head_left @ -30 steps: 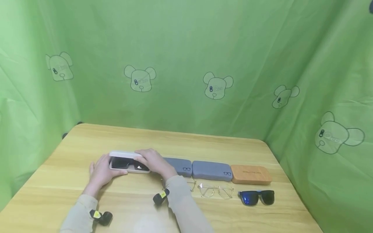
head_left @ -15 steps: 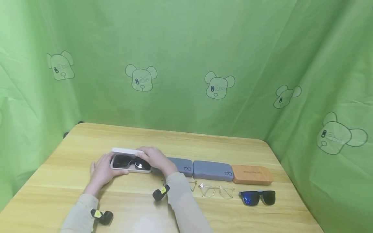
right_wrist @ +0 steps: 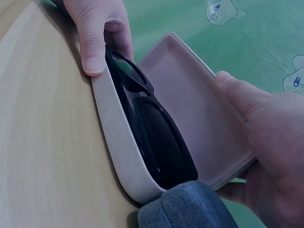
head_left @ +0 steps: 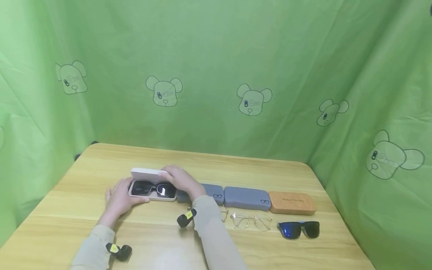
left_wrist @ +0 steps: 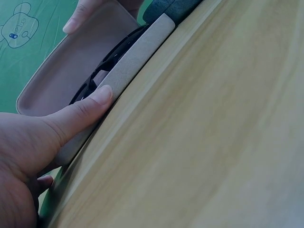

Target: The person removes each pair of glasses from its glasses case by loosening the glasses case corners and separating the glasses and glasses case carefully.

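Note:
A whitish glasses case (right_wrist: pixel 114 128) lies on the table at left with its lid (right_wrist: pixel 185 95) raised and its pinkish lining showing. Dark sunglasses (head_left: pixel 141 188) rest inside the base, lenses facing up. At the case's left end, my left hand (head_left: pixel 119 199) grips the base, its thumb (left_wrist: pixel 83 110) along the front wall. My right hand (head_left: pixel 182 182) holds the lid near its right end, thumb on the edge and fingers behind it, as the right wrist view shows.
Rightward in a row lie two blue-grey glasses cases (head_left: pixel 216 189) (head_left: pixel 247 198) and a wood-look orange case (head_left: pixel 292 203). Before them are clear-lens glasses (head_left: pixel 251 222), another pair partly behind the right sleeve, and blue-lens sunglasses (head_left: pixel 298 229). A green curtain (head_left: pixel 209 45) surrounds the table.
The lid has swung up and back with my right hand, baring more of the sunglasses inside. My left hand has stayed on the base.

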Demonstrator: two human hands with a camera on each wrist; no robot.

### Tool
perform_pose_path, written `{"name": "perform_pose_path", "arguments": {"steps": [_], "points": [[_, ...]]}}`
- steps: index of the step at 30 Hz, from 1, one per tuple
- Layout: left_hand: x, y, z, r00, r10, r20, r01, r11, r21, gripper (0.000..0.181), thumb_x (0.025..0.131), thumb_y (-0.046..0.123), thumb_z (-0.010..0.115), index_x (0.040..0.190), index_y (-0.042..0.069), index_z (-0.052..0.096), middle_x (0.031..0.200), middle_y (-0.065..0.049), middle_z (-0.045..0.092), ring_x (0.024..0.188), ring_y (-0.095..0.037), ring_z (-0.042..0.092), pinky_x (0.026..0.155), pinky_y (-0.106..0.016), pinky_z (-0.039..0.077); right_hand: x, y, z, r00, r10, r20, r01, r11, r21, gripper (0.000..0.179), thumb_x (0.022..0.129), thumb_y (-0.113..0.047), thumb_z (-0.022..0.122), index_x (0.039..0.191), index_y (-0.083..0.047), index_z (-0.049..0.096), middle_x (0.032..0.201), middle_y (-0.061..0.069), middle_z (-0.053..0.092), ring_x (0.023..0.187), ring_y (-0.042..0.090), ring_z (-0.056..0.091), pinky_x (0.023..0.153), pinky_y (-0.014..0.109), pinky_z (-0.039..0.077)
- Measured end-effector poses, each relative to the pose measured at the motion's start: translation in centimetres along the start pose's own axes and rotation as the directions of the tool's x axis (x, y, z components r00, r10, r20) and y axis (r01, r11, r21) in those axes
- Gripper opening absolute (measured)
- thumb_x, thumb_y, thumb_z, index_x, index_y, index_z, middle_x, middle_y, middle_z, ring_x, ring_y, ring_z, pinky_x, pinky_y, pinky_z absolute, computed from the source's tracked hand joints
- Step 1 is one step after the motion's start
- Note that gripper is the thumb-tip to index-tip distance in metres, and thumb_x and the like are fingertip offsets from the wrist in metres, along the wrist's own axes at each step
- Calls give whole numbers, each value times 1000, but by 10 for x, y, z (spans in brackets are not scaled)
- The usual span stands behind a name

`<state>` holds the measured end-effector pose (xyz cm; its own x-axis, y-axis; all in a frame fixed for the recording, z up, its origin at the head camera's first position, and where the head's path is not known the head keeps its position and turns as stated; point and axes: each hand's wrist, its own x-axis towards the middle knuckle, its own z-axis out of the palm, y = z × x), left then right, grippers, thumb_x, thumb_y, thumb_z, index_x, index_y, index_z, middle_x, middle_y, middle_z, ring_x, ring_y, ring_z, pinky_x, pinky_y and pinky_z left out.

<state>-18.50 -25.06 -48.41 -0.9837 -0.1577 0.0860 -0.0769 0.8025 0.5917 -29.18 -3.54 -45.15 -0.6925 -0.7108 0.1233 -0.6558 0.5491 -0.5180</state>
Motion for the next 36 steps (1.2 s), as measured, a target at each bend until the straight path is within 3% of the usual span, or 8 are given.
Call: {"name": "perform_pose_path", "arguments": {"steps": [9, 14, 21, 27, 36], "points": [[1, 1, 0, 1000, -3, 11, 3, 1000, 6, 111, 61, 62, 81, 147, 7, 37, 150, -26, 39, 140, -51, 27, 110, -76, -2, -3, -5, 2, 990, 99, -97, -107, 991, -79, 49, 101, -53, 38, 128, -19, 60, 125, 3, 62, 117, 21, 59, 104, 40, 49], [2, -1, 1, 1000, 2, 10, -2, 1000, 7, 111, 61, 62, 81, 146, 6, 37, 150, -27, 39, 140, -51, 26, 110, -77, -2, -5, -7, 7, 982, 133, -137, -148, 984, -101, 56, 100, -55, 39, 141, -19, 50, 139, 7, 55, 128, 26, 53, 109, 45, 44], [1, -3, 0, 1000, 5, 3, -5, 1000, 8, 110, 61, 62, 81, 146, 7, 38, 150, -26, 39, 140, -52, 26, 110, -76, -1, -15, -12, 8, 983, 89, -163, -104, 991, -89, 59, 98, -52, 46, 149, -21, 40, 151, 13, 42, 140, 31, 41, 117, 50, 34], [2, -5, 1, 1000, 3, 13, -3, 1000, 29, 113, 62, 66, 79, 147, 6, 36, 151, -27, 36, 140, -53, 24, 110, -76, -1, -25, -18, 8, 983, 65, -174, -94, 982, -164, 63, 99, -53, 44, 152, -22, 33, 155, 13, 37, 144, 31, 35, 119, 49, 30], [1, -2, 1, 1000, -2, 12, 1, 1000, 28, 111, 63, 64, 79, 148, 6, 35, 152, -27, 35, 141, -51, 23, 111, -76, 0, -35, -31, 3, 971, -21, -239, -46, 961, -271, 60, 98, -53, 46, 146, -18, 44, 154, 10, 40, 144, 28, 36, 121, 47, 29]]}}
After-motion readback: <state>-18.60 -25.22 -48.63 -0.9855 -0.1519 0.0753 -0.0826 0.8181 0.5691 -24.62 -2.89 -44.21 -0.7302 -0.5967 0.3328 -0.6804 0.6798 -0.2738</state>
